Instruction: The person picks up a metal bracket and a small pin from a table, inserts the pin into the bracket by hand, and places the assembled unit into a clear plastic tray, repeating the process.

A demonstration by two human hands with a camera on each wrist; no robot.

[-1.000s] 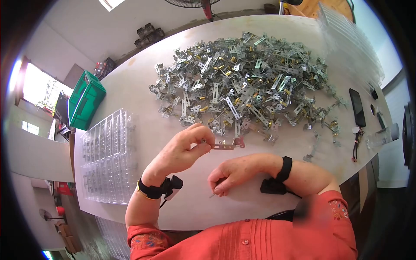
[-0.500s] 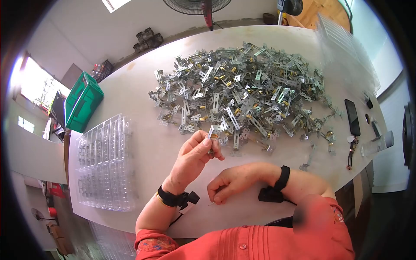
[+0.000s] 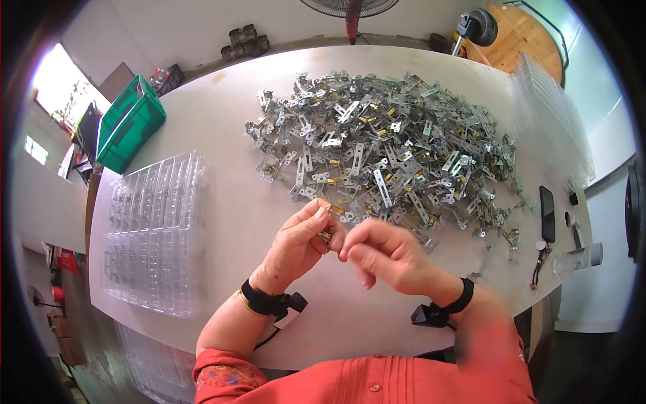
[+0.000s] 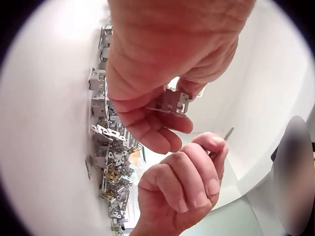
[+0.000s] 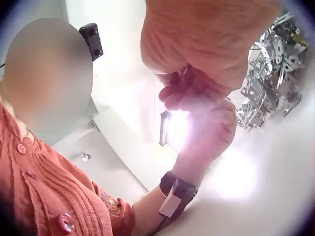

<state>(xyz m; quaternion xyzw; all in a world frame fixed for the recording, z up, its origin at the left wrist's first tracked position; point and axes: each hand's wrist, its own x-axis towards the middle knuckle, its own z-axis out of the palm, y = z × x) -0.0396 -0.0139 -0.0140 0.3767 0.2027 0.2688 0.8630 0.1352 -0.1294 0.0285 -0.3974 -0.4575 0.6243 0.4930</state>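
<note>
My left hand (image 3: 289, 246) grips a small metal bracket (image 4: 173, 102) with bent sides and cut-out holes, held above the table in front of the pile. Curled fingers cover part of the bracket. Close beside it, its fingertips right at the left hand's fingers, is my right hand (image 3: 397, 262). In the left wrist view, a thin metal rod (image 4: 229, 132) sticks out between the right thumb and forefinger, its other end hidden in the hand. Beyond both hands a large pile of metal brackets (image 3: 383, 148), some with brass-coloured parts, spreads over the table (image 3: 222, 269).
Clear plastic trays (image 3: 151, 232) with compartments lie at the left, below a green crate (image 3: 131, 124). To the right are a phone (image 3: 547, 214), a clear bottle (image 3: 579, 259) and more stacked clear trays (image 3: 555, 121).
The left hand has turned the bracket upright and drawn it in close. The right hand has risen from the table and moved up and forward to meet the left fingers.
</note>
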